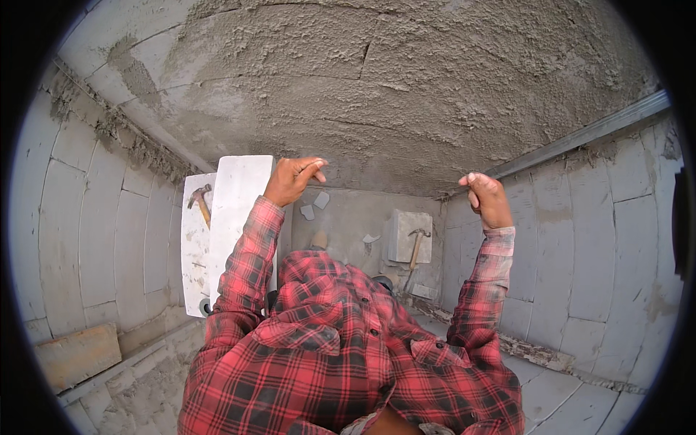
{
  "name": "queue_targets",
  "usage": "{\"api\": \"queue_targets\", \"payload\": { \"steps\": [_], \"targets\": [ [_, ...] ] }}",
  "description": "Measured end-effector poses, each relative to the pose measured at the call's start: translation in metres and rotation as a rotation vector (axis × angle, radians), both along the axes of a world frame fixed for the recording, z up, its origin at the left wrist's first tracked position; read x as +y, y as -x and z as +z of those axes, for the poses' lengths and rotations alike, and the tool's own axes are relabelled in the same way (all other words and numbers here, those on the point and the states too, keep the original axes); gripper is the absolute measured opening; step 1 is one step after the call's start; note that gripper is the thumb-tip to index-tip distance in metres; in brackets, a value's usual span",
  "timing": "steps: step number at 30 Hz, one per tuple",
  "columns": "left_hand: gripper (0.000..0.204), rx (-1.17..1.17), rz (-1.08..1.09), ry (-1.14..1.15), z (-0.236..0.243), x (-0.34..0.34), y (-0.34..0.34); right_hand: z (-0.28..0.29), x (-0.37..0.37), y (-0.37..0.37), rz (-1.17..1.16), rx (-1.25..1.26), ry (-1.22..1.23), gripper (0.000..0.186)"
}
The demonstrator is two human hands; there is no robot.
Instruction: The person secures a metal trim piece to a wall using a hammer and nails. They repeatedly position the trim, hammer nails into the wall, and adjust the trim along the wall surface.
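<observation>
My left hand [296, 179] is raised in front of me, beside a long white block [242, 210]. Its fingers are curled and pressed together. Across from it, my right hand [487, 197] is up near the right-hand end of the rough plastered wall [377, 109], close to a metal strip [580, 138]. Its fingers also bend into a pinch. Whatever either hand holds, if anything, is too thin or hidden to make out. A claw hammer [202, 204] lies on a second white block [194, 250] at the left.
Another hammer [416, 250] leans on a pale block [410, 226] on the floor at right. Broken white pieces [321, 199] lie on the floor [348, 210]. Grey block walls [98, 225] stand on both sides. A board [78, 357] rests at the lower left.
</observation>
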State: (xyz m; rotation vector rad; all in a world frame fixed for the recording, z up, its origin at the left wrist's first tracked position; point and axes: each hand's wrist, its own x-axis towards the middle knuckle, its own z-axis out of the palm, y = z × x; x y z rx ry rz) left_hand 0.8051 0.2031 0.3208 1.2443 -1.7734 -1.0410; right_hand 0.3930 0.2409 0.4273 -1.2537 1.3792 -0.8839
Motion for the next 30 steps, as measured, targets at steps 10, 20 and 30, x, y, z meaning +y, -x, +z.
{"api": "queue_targets", "payload": {
  "steps": [10,20,30],
  "targets": [
    [0.036,0.799,-0.341,-0.354,-0.032,0.025,0.066,0.015,-0.059,-0.093,0.053,-1.481,-0.067,0.032],
    [0.034,0.808,-0.303,-0.297,-0.035,0.01,0.054,0.074,-0.101,-0.111,0.331,-1.211,0.061,0.049],
    [0.04,0.343,-0.188,-0.138,-0.034,0.0,-0.035,0.134,-0.128,-0.076,0.109,0.569,0.32,0.021]
  ]
}}
